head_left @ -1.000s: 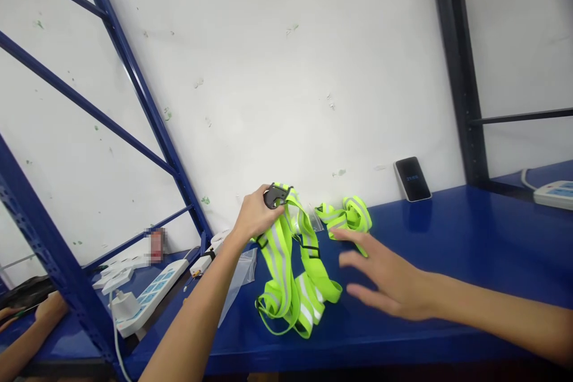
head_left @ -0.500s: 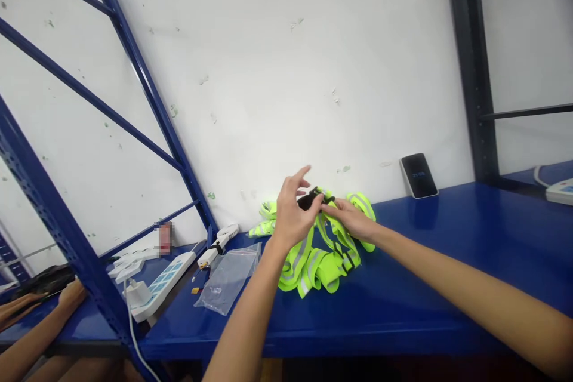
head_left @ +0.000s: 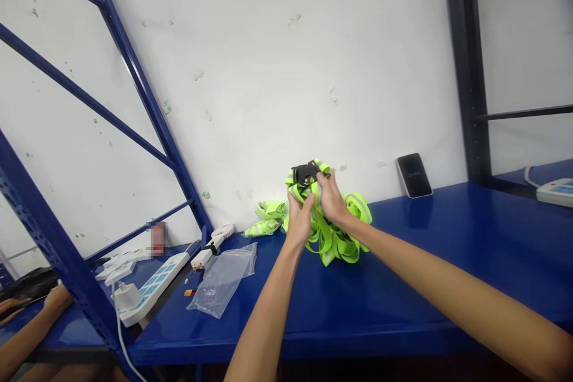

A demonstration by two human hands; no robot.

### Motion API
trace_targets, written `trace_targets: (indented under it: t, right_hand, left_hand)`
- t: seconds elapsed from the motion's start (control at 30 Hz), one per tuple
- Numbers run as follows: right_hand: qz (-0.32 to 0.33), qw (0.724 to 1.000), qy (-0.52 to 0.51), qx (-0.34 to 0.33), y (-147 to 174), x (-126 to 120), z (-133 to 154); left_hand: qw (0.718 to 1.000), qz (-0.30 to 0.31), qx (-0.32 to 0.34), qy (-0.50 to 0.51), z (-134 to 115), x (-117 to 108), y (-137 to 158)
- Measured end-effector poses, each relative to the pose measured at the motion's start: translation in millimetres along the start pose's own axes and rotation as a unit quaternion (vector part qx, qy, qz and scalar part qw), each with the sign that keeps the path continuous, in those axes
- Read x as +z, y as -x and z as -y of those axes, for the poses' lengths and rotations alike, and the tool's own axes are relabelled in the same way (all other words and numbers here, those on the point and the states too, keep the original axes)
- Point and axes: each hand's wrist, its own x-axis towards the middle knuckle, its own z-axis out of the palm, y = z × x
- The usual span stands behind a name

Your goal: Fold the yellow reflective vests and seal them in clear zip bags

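Observation:
Both hands hold up a bundle of neon-yellow reflective strap with grey stripes, probably a reflective vest or harness. My left hand grips its left side, thumb pointing up. My right hand is closed on the right side, fingers beside a black plastic buckle at the top. Loops of strap hang below the hands toward the blue table. Behind the left hand lie more folded neon-yellow reflective straps against the wall.
On the blue table lie a clear plastic bag, a small white fan and a white power strip. A smart display leans at the wall. Blue rack posts stand left. A co-worker's hand is at far left.
Both hands have lifted the strap bundle and buckle upward off the table. My left hand has gone from spread fingers to a grip on the strap.

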Motion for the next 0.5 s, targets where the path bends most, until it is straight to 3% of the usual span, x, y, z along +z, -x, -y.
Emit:
trace_targets:
  t: [0.1,0.27,0.37,0.5]
  right_hand:
    - [0.111,0.992,0.047,-0.027,8.2,-3.8,13.7]
    - [0.216,0.970,0.059,-0.092,1.2,-14.3,34.6]
    - [0.271,0.956,0.040,-0.109,-14.6,-21.1,39.3]
    - [0.305,0.949,0.032,-0.075,-24.4,-26.2,31.8]
  left_hand:
    - [0.999,-0.050,-0.013,-0.005,-0.7,-8.1,-8.1]
    - [0.994,-0.095,-0.009,-0.060,1.6,-22.3,-11.9]
    - [0.996,-0.093,0.006,-0.008,5.2,-26.0,-9.1]
    - [0.996,-0.049,-0.014,0.067,10.4,-25.5,-3.7]
